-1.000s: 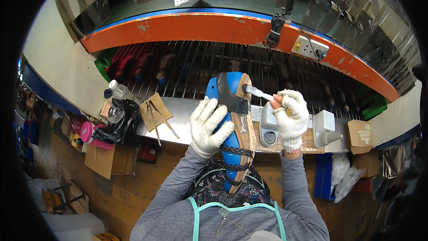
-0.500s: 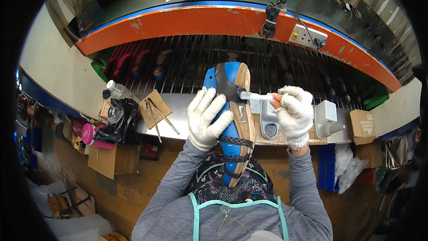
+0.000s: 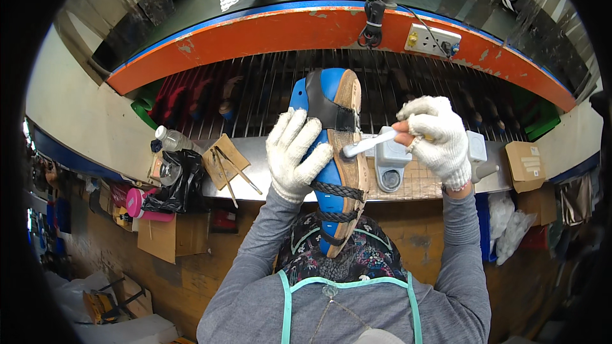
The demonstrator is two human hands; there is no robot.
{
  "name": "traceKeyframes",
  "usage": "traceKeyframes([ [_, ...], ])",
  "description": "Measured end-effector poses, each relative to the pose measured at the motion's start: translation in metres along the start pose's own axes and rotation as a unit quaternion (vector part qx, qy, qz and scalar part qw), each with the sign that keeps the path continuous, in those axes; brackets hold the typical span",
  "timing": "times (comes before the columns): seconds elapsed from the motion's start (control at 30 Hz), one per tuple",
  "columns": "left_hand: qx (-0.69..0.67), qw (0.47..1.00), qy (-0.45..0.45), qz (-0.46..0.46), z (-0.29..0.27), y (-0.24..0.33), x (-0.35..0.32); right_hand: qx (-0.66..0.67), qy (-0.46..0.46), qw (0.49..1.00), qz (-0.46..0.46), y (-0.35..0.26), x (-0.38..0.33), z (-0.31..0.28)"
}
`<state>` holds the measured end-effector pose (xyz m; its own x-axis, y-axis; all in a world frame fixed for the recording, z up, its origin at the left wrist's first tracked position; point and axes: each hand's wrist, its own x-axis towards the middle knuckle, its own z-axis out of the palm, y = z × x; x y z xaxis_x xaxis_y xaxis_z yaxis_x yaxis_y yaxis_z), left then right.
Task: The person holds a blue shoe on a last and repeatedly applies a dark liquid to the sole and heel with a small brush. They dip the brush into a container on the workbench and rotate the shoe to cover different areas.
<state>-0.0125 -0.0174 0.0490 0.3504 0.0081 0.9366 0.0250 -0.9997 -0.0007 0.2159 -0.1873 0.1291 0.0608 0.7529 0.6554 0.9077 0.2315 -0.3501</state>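
Observation:
A blue shoe last (image 3: 329,199) with a tan sole edge stands tilted in front of me, a wide black strap (image 3: 328,102) and braided dark straps (image 3: 336,190) across it. Gloved in white with bare fingertips, my left hand (image 3: 294,156) is wrapped around its left side. My right hand (image 3: 438,140), in a similar glove, pinches a white-handled brush (image 3: 376,143). The brush head touches the tan sole edge between the wide strap and the braids. Below the right hand sits a white pot with a round cup (image 3: 389,178).
Two thin brushes (image 3: 229,169) lie on brown card at the left, beside a clear bottle (image 3: 173,139) and black plastic bag (image 3: 182,181). Another white pot (image 3: 477,148) and a cardboard box (image 3: 526,164) stand right. A metal-bar rack (image 3: 261,99) lies beyond the bench.
The brush has moved down along the sole edge, from beside the wide black strap toward the braided straps. My right hand has shifted slightly right and up; my left keeps its hold.

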Motion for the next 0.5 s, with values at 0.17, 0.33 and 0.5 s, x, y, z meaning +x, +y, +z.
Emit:
traceKeyframes([
  [0.17, -0.002, 0.999, 0.042, -0.013, 0.008, -0.001, -0.001, -0.023, 0.098, 0.994, 0.051, 0.000, -0.017, 0.027],
  [0.33, 0.046, 0.999, 0.030, 0.002, 0.008, -0.011, -0.012, 0.231, 0.028, 0.947, 0.222, -0.018, -0.058, 0.036],
  [0.5, 0.062, 0.998, -0.004, -0.002, 0.009, -0.016, -0.022, 0.170, 0.069, 0.951, 0.248, -0.031, -0.071, 0.055],
])
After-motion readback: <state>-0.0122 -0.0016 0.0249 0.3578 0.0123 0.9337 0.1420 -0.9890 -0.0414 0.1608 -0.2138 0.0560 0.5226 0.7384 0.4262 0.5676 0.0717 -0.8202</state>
